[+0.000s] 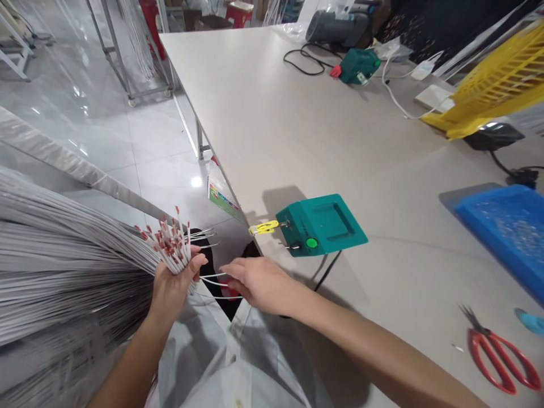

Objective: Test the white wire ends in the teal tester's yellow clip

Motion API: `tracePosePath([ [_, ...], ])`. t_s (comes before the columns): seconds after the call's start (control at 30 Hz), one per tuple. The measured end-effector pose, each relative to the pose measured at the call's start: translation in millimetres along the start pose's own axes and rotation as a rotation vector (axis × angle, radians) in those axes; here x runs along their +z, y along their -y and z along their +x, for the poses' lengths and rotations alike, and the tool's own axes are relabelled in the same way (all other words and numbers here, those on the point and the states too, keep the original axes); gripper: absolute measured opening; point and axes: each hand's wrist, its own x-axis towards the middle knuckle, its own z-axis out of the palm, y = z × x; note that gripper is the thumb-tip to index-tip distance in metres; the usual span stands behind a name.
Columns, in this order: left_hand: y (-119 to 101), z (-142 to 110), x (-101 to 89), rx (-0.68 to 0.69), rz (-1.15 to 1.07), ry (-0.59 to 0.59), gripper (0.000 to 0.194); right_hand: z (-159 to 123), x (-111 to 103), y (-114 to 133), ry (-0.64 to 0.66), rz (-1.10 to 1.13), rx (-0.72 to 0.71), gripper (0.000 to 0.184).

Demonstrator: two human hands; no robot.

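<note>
My left hand (176,280) is wrapped round a bundle of thin white wires (174,252) whose ends are reddish-brown and point upward. Beside it, my right hand (257,283) has its fingers closed on a few loose white wires (215,281) that run out from under the left hand. Many more long white wires (63,255) lie in a thick mass to my left. Just past the right hand, on the table edge, sits a green device (321,224) with a green button and a yellow clip (264,228) at its side.
On the white table (238,96) lie red-handled scissors (499,351) and a blue tray (505,226) at the right. A yellow slatted basket (493,85), a second green device (359,65) and a grey motor (335,27) stand farther back. A wheeled rack (123,68) stands left.
</note>
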Motion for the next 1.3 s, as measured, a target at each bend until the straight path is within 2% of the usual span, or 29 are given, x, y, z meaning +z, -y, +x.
tracePosePath([
  [0.03,-1,0,1.7,-0.007,0.000,0.005,0.024,-4,-2,-1,0.059,-0.172,-0.023,0.016],
  [0.07,-2,-1,3.9,-0.028,0.012,0.034,0.020,-7,-3,0,0.063,-0.276,-0.042,0.020],
  [0.13,-7,-3,9.5,-0.059,0.065,0.094,0.020,-8,-4,1,-0.085,-0.289,-0.075,0.025],
  [0.2,-12,-6,15.9,-0.063,0.102,0.158,0.025,-5,-4,5,-0.305,-0.095,-0.079,0.024],
  [0.27,-14,-9,21.5,-0.065,0.094,0.224,0.023,1,-4,9,-0.429,0.194,-0.052,0.020],
  [0.4,-10,-11,24.5,-0.069,0.037,0.292,0.020,12,-1,11,-0.415,0.707,0.077,0.026],
  [0.5,-7,-10,20.3,-0.043,0.024,0.258,0.022,13,4,7,-0.392,0.916,0.168,0.027],
  [0.57,-9,-8,17.4,-0.034,0.042,0.166,0.024,11,6,2,-0.391,0.861,0.161,0.024],
  [0.7,-17,-6,17.7,0.001,0.160,-0.006,0.024,8,10,-3,-0.370,0.565,0.066,0.023],
  [0.8,-19,-8,24.5,0.040,0.186,0.026,0.019,8,13,-3,-0.314,0.436,0.028,0.023],
  [0.93,-14,-12,34.3,0.067,0.121,0.111,0.017,8,13,0,-0.312,0.295,-0.017,0.025],
  [1.03,-12,-13,36.1,0.080,0.106,0.101,0.014,7,11,-1,-0.282,0.240,-0.049,0.024],
  [1.1,-14,-12,35.4,0.053,0.127,0.049,0.016,6,9,-3,-0.337,0.254,-0.012,0.019],
  [1.2,-18,-12,35.5,0.009,0.182,-0.034,0.016,7,6,-4,-0.544,0.326,0.062,0.015],
  [1.3,-16,-12,38.5,0.014,0.176,-0.017,0.011,8,6,-2,-0.601,0.417,0.064,0.016],
])
